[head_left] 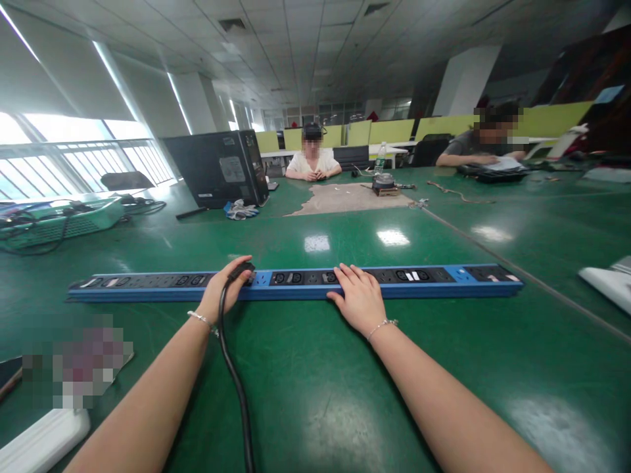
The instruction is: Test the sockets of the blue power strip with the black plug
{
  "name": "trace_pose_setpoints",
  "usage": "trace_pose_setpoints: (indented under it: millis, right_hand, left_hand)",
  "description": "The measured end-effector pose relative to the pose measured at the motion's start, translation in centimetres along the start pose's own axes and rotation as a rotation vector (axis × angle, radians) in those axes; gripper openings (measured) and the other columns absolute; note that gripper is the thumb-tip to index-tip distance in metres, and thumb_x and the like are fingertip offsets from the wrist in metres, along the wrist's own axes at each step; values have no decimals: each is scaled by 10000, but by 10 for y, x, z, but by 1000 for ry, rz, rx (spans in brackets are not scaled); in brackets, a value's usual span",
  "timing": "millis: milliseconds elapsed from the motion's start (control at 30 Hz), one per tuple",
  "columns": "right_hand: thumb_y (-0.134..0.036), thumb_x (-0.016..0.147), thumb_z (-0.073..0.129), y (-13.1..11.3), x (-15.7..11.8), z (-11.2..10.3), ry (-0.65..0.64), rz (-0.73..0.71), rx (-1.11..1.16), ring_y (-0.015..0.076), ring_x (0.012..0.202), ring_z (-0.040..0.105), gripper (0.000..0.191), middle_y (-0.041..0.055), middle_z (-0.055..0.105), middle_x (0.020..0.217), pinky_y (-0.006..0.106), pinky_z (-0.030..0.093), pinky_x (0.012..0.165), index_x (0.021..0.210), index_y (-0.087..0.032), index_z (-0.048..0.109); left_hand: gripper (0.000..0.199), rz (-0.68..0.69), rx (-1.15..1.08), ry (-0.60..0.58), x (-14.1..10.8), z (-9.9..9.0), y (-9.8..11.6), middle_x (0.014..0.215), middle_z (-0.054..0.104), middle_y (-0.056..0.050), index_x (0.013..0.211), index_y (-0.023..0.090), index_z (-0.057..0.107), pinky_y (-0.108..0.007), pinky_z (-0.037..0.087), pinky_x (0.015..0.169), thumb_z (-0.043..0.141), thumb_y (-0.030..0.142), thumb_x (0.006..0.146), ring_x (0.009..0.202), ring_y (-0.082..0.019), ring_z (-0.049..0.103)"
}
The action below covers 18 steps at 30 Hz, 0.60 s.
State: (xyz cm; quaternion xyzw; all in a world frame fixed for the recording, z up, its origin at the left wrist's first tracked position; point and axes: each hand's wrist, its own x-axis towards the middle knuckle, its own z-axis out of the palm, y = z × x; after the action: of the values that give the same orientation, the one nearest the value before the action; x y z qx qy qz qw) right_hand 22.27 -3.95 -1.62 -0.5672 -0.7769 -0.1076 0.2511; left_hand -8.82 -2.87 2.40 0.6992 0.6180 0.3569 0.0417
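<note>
A long blue power strip (296, 293) with black socket panels lies crosswise on the green table. My left hand (220, 287) is closed around a black plug (241, 270) at the strip's top face, left of its middle. From that plug a thick black cable (231, 368) runs down toward me. Whether the plug sits in a socket is hidden by my fingers. My right hand (359, 295) rests on the strip right of its middle, fingers stretched over the sockets and thumb at the front edge.
A black computer case (217, 167), gloves (240, 209) and a green basket (93, 220) of cables stand at the back left. Two people sit across the table, near a bottle (380, 159) and a cardboard sheet (340, 199). White objects lie at both sides.
</note>
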Motion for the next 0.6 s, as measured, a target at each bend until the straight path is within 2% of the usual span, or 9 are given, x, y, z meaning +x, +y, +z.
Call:
trace_pose_setpoints:
  millis: [233,433,600]
  right_hand:
    - [-460,859,500,0,0,0,8,-10,-27,244,1252,405,509,64,505,1357,411,289,1012,1299,-202,498]
    - [-458,853,514,0,-1,-1,1,-6,-33,241,1251,406,513,57,504,1358,406,286,1009,1296,-199,497]
    - [-456,854,516,0,-1,-1,4,-3,-26,243,1251,402,510,51,503,1359,404,278,1013,1292,-196,499]
  left_hand:
    - [451,59,15,-79,3,16,0,1078,687,-33,1222,264,547,-348,473,908,446,482,841,1028,-224,620]
    - [424,115,103,-126,4,19,-2,1124,666,-52,1204,274,557,-385,463,913,438,478,852,1035,-244,610]
    - [419,191,159,-117,1,22,-1,1137,662,-52,1209,262,550,-374,463,914,422,468,867,1038,-235,608]
